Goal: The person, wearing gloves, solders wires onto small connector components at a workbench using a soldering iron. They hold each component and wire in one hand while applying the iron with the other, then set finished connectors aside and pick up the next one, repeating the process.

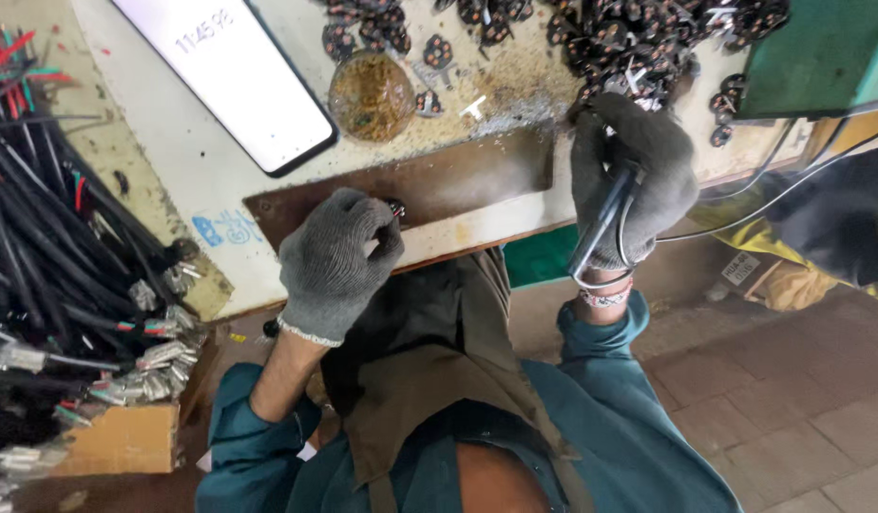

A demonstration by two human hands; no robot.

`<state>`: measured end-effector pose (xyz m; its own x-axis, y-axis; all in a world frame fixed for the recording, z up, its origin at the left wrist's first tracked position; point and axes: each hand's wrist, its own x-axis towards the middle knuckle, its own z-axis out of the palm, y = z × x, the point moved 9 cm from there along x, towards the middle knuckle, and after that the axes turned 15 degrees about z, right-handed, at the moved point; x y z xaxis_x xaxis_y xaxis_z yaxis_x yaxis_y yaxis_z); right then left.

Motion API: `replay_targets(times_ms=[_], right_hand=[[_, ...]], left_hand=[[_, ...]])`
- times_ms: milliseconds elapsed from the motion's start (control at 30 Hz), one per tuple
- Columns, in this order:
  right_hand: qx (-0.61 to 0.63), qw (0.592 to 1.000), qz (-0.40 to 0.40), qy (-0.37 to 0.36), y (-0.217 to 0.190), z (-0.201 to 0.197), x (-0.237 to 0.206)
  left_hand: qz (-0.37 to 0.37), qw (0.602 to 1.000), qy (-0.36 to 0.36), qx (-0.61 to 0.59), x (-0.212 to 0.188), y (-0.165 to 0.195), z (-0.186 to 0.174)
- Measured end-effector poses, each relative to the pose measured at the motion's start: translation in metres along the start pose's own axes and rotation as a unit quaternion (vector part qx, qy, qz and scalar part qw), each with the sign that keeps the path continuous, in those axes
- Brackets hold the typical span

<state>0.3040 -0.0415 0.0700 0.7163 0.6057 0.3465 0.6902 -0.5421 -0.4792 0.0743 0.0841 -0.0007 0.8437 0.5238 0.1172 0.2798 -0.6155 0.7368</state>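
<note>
Grey knit gloves cover both hands: the left hand pinches one small dark part against a brown metal plate, while the right hand is closed around one slim tool. One phone, one round resin-coloured lump and a heap of small dark parts, too many to count, lie on the stained white bench; a cable bundle sits left, brick floor below.

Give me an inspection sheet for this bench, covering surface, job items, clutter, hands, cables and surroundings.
Surface: pale bench top, stained and gritty, with a dark brown metal plate along its front edge.
Job's things: small dark part pinched over the plate; pen-like tool with a cord.
Clutter: pile of small round dark parts; round brown lump; phone, screen lit.
Hands: left hand, grey glove, holds the small part; right hand, grey glove, grips the tool.
Cables: bundle of black wires with metal terminals on the left; thin cords on the right.
Surroundings: brick-paved floor; green box.
</note>
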Motion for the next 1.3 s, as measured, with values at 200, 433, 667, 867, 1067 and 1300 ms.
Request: replay_targets(times_ms=[200, 433, 667, 867, 1067, 1300], right_hand=[[0.034, 0.997, -0.041, -0.054, -0.005, 0.016, -0.010], [0.410, 0.881, 0.192, -0.140, -0.013, 0.032, -0.047], [0.118, 0.969, 0.015, -0.216, -0.050, 0.039, -0.048], [0.060, 0.932, 0.001, -0.357, -0.072, 0.055, -0.031], [-0.062, 0.938, -0.149, -0.306, -0.097, 0.048, -0.058], [0.184, 0.966, 0.020, -0.180, -0.019, 0.047, -0.082]], left_hand=[[-0.012, 1.000, -0.008, 0.001, 0.001, 0.000, -0.001], [-0.006, 0.999, 0.012, -0.033, 0.002, 0.001, -0.006], [0.003, 1.000, 0.020, -0.020, 0.003, 0.002, -0.007], [0.003, 0.999, 0.031, -0.036, 0.002, 0.001, -0.008], [0.001, 0.999, 0.031, -0.012, 0.004, 0.005, -0.009], [0.023, 1.000, 0.017, -0.008, 0.009, 0.019, 0.002]])
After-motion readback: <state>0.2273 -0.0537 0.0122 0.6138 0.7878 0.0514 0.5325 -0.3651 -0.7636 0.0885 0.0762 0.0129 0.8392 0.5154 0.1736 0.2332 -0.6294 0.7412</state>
